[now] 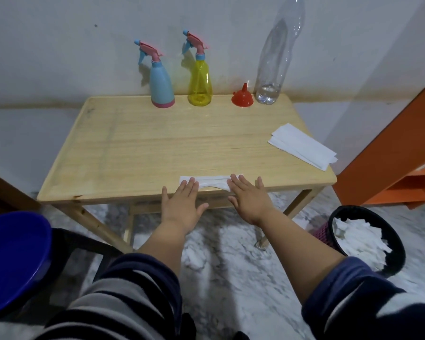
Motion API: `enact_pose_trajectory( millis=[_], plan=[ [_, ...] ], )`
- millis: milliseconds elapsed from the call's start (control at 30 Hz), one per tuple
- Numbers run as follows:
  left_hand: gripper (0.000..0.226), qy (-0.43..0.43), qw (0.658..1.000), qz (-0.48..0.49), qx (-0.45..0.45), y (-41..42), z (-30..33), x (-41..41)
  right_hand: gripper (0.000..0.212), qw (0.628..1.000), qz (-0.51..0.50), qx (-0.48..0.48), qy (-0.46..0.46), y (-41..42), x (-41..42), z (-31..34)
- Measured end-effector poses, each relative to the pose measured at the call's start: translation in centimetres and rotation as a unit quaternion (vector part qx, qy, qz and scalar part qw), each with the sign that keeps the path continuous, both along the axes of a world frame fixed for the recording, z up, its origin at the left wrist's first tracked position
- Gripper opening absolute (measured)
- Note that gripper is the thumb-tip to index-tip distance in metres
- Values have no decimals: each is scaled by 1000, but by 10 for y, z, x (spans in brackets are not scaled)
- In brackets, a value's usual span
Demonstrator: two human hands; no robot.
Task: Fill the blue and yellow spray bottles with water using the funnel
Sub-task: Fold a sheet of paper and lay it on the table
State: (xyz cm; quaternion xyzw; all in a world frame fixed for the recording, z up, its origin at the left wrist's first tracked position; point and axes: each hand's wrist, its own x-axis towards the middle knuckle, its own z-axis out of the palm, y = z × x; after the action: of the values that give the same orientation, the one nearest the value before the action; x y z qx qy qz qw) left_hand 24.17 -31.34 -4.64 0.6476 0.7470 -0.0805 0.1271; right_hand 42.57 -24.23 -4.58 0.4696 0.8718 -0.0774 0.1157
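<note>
We press flat left hand (182,204) and right hand (249,200) on tissue (211,181), near surface (157,143) edge. Blue spray bottle (161,87), yellow spray bottle (200,82) likely light, slick; grip necks.

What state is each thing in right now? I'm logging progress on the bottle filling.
blue spray bottle: upright, sprayer on
yellow spray bottle: upright, sprayer on
funnel: upside down on the table, unused
clear plastic bottle: upright, a little water at the bottom
tissue: flat at table edge, under both hands
left hand: flat, fingers on tissue
right hand: flat, fingers on tissue
bin: holds white tissues
</note>
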Motion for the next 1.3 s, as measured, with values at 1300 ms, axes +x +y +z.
enact_pose_trajectory(
  millis=[1300],
  plan=[
    [22,-273,917,136,259,233,24,6,35,956,-84,150,238,230,19,37]
  ],
)
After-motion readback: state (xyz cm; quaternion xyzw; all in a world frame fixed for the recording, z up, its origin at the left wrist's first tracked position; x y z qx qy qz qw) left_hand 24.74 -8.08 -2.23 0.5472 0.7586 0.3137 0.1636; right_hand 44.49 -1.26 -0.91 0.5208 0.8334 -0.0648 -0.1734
